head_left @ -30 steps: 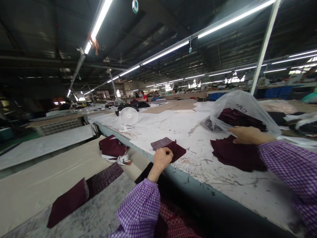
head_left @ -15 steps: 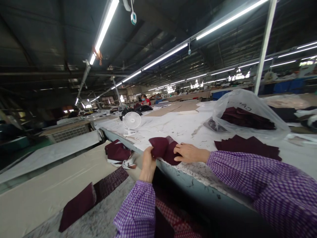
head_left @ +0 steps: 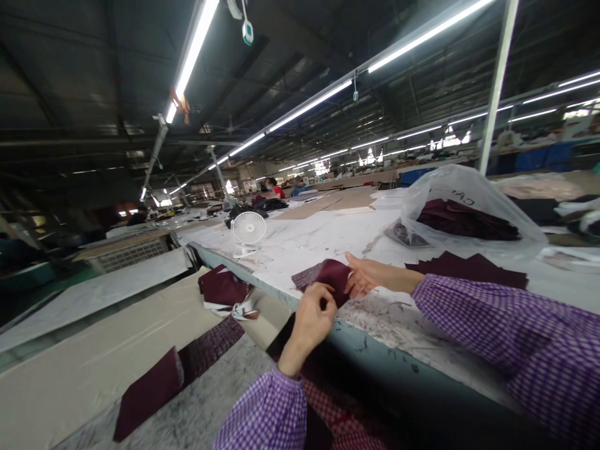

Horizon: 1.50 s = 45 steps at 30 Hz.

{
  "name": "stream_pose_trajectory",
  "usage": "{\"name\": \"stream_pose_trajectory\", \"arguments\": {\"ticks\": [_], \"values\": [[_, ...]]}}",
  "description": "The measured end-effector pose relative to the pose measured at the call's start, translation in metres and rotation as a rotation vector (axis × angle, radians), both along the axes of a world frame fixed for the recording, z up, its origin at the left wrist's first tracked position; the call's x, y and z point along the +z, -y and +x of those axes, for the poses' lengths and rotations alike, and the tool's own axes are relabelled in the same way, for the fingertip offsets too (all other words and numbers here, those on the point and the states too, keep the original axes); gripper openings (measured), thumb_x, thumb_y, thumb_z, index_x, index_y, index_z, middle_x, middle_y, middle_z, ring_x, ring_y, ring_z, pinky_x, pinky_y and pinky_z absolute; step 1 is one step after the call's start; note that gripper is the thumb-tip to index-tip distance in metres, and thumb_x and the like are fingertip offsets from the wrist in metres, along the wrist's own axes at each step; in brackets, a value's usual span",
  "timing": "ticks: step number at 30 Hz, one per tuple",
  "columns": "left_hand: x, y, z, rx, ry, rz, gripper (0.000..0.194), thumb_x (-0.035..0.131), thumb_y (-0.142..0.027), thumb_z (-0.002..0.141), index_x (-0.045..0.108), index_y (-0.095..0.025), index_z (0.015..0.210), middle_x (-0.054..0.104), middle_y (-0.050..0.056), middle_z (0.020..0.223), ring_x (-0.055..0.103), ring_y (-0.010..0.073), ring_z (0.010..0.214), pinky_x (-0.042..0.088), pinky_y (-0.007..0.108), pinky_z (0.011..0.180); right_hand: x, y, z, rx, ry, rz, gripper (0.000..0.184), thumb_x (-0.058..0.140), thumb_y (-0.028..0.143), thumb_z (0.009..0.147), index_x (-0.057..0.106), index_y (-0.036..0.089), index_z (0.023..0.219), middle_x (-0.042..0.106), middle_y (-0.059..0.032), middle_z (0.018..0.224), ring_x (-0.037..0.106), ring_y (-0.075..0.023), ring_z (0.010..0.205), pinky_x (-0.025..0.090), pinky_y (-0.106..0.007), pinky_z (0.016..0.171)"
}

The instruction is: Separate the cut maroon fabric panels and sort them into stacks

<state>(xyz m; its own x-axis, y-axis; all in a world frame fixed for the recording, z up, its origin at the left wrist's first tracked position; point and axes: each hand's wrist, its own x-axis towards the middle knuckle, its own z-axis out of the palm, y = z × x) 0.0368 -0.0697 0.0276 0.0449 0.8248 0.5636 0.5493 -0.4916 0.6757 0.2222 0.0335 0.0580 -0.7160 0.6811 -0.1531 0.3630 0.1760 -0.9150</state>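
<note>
A maroon fabric piece (head_left: 335,276) lies near the edge of the white-topped table, its left part showing a greyer, speckled face. My left hand (head_left: 313,317) pinches the near edge of this piece between thumb and fingers. At the piece's right edge, my right hand (head_left: 375,275) has its fingers stretched and apart, the tips touching the cloth; some fingertips are blurred. To the right, a fanned stack of maroon pieces (head_left: 473,270) lies by my right sleeve. A bundle of maroon fabric (head_left: 224,286) tied with a pale strip rests on the lower surface at left.
Two maroon strips, one smooth (head_left: 147,394) and one textured (head_left: 213,347), lie on the lower surface. A white fan (head_left: 248,228) stands at the table edge. A clear plastic bag (head_left: 473,187) holds more maroon pieces. A dark gap separates the two surfaces. Another person (head_left: 275,189) is far back.
My left hand has moved right and nearer to my right hand. The fabric piece has turned, baring its speckled side at left. My right hand has drawn back to the piece's right edge.
</note>
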Motion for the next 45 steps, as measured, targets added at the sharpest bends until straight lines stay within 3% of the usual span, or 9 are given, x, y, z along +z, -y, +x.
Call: {"name": "stream_pose_trajectory", "arguments": {"ticks": [3, 6, 13, 16, 19, 23, 26, 40, 45], "values": [[-0.005, 0.017, 0.023, -0.093, -0.23, 0.004, 0.013, 0.049, -0.007, 0.073, 0.055, -0.017, 0.068, 0.064, 0.003, 0.095, 0.056, 0.0173, 0.092, 0.043, 0.031, 0.085, 0.003, 0.007, 0.019, -0.05, 0.011, -0.053, 0.063, 0.05, 0.068, 0.077, 0.055, 0.015, 0.113, 0.066, -0.0098, 0.093, 0.061, -0.0173, 0.072, 0.048, -0.027, 0.057], [-0.001, 0.025, 0.03, -0.177, -0.312, -0.013, 0.008, 0.053, -0.017, 0.08, 0.058, -0.018, 0.073, 0.065, 0.003, 0.094, 0.058, 0.017, 0.089, 0.044, 0.03, 0.085, 0.002, 0.016, 0.031, -0.131, 0.067, 0.081, 0.066, 0.074, 0.04, 0.063, 0.049, 0.015, 0.118, 0.063, -0.0042, 0.086, 0.056, -0.0138, 0.069, 0.041, -0.022, 0.052], [0.012, -0.018, 0.028, 0.139, -0.387, -0.062, 0.027, 0.051, -0.027, 0.086, 0.063, -0.015, 0.108, 0.064, 0.009, 0.109, 0.055, 0.0234, 0.105, 0.042, 0.036, 0.094, -0.005, 0.031, 0.04, -0.166, 0.038, 0.12, 0.071, 0.065, 0.024, 0.063, 0.038, 0.011, 0.127, 0.057, 0.0025, 0.072, 0.052, -0.0116, 0.06, 0.035, -0.022, 0.05], [0.007, -0.043, 0.04, 0.146, -0.457, -0.206, 0.026, 0.052, -0.027, 0.086, 0.067, -0.018, 0.105, 0.067, 0.007, 0.103, 0.059, 0.0226, 0.099, 0.045, 0.033, 0.088, -0.006, 0.033, 0.046, -0.202, 0.105, 0.236, 0.068, 0.063, 0.021, 0.064, 0.039, 0.01, 0.128, 0.06, -0.0006, 0.077, 0.055, -0.0133, 0.064, 0.038, -0.023, 0.052], [-0.001, -0.055, 0.054, 0.097, -0.502, -0.2, 0.023, 0.053, -0.022, 0.086, 0.071, -0.023, 0.1, 0.068, 0.003, 0.1, 0.06, 0.0193, 0.097, 0.045, 0.029, 0.087, -0.007, 0.029, 0.056, -0.207, 0.279, 0.409, 0.061, 0.058, 0.025, 0.071, 0.042, 0.01, 0.128, 0.064, -0.0031, 0.077, 0.056, -0.0144, 0.06, 0.039, -0.025, 0.053], [-0.009, -0.053, 0.063, 0.038, -0.613, -0.105, 0.024, 0.051, -0.02, 0.087, 0.07, -0.025, 0.1, 0.065, 0.002, 0.099, 0.057, 0.0183, 0.098, 0.044, 0.027, 0.086, -0.005, 0.015, 0.07, -0.177, 0.45, 0.758, 0.031, 0.047, 0.026, 0.08, 0.063, 0.014, 0.104, 0.069, -0.0063, 0.076, 0.06, -0.0179, 0.066, 0.041, -0.027, 0.063], [-0.01, -0.049, 0.062, 0.034, -0.692, -0.065, 0.025, 0.049, -0.021, 0.089, 0.069, -0.026, 0.103, 0.063, 0.002, 0.097, 0.055, 0.0176, 0.096, 0.044, 0.026, 0.084, -0.008, 0.007, 0.073, -0.093, 0.481, 0.929, 0.025, 0.045, 0.021, 0.08, 0.069, 0.017, 0.088, 0.07, -0.0067, 0.084, 0.062, -0.0191, 0.077, 0.041, -0.026, 0.069], [-0.015, -0.05, 0.06, -0.016, -0.687, 0.02, 0.03, 0.044, -0.02, 0.09, 0.067, -0.031, 0.106, 0.059, 0.001, 0.091, 0.052, 0.0162, 0.09, 0.043, 0.026, 0.08, -0.012, 0.008, 0.066, -0.065, 0.559, 1.038, 0.018, 0.046, 0.016, 0.079, 0.064, 0.017, 0.08, 0.066, -0.0055, 0.085, 0.057, -0.0164, 0.075, 0.038, -0.025, 0.067], [-0.014, -0.05, 0.06, -0.023, -0.695, -0.005, 0.031, 0.043, -0.021, 0.091, 0.068, -0.031, 0.105, 0.06, 0.002, 0.091, 0.052, 0.017, 0.09, 0.043, 0.027, 0.079, -0.022, 0.011, 0.065, 0.063, 0.653, 1.298, 0.02, 0.042, 0.014, 0.087, 0.061, 0.015, 0.083, 0.061, -0.0082, 0.085, 0.055, -0.0172, 0.075, 0.037, -0.027, 0.063]]}}
